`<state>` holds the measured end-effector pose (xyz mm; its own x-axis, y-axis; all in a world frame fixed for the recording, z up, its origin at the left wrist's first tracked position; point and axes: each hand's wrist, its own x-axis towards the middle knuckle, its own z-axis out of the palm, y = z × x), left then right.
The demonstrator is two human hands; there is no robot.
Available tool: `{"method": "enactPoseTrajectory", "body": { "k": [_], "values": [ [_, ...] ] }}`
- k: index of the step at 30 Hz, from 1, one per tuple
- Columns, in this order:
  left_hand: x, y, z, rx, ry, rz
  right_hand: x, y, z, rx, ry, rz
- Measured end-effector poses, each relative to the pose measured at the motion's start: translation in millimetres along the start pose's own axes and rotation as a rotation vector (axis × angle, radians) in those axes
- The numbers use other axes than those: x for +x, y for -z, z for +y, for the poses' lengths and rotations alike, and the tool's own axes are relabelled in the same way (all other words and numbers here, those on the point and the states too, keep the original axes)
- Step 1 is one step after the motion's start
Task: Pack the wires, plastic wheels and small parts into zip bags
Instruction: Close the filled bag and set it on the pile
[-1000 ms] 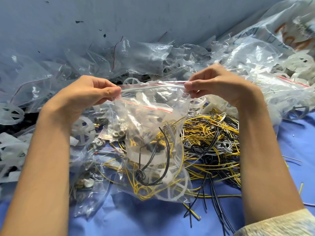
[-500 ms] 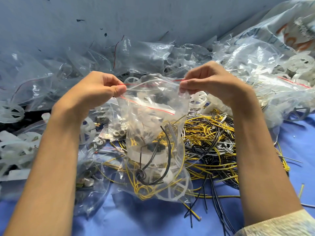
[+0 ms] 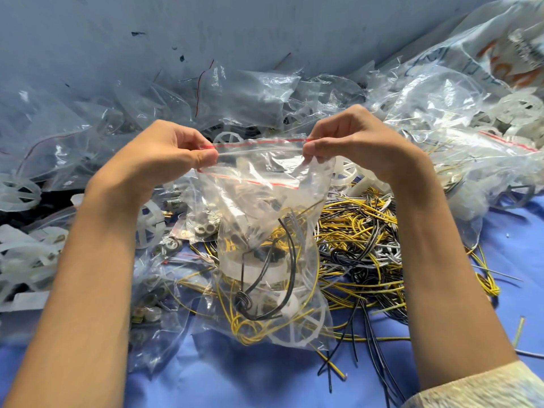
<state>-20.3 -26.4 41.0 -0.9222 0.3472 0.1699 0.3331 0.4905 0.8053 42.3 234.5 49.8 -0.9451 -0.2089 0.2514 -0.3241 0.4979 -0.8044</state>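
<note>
A: Plenty on the blue cloth (image 3: 265, 378) — biggest first, pls.
B: Heap of clear bags (image 3: 250, 95) across the back, white wheels mixed in. Next, tangle of yellow, black & white wires (image 3: 362, 240) at right, lying on the cloth.
A: And the zip bag (image 3: 265, 207)?
B: Held up at centre, just left of that tangle, bottom sagging toward the cloth; cannot tell if touching.
A: Hands?
B: Both up. At the top left corner, left hand (image 3: 164, 154) pinching the red zip strip (image 3: 262, 141), thumb pressed over curled fingers. Opposite corner, right hand (image 3: 353, 139) clamped on the strip the same way. Mouth pulled taut between; sealed or not, hard to say.
A: Inside?
B: Plastic wheel (image 3: 297, 322) at the bottom, looped black wire (image 3: 256, 304) above it, yellow strands. Outside, small parts (image 3: 203, 228) in little bags just left.
A: Handling?
B: Prob. light but bottom-heavy — film soft, slippery, easily poked by wire ends. Best gripped at the stiffer strip, w/ a hand under the load if swinging.
</note>
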Motion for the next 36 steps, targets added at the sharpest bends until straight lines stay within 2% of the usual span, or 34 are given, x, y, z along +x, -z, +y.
{"method": "enactPoseTrajectory", "body": {
  "k": [10,20,26,36],
  "values": [
    [-2.4,-4.9,4.9,-0.053,-0.002,-0.059,1.4,-3.9,-3.9,-0.056,-0.030,-0.011],
    [1.1,-10.2,8.5,-0.004,-0.030,0.011,1.2,-3.2,-6.8,-0.074,-0.012,-0.026],
    [-4.4,-9.1,13.2,0.004,-0.016,-0.088,5.4,-9.2,-5.9,-0.064,-0.045,-0.066],
    [1.0,-16.5,14.8,0.049,-0.037,-0.001,9.5,-14.8,-9.2,-0.154,0.022,-0.066]
  ]
}}
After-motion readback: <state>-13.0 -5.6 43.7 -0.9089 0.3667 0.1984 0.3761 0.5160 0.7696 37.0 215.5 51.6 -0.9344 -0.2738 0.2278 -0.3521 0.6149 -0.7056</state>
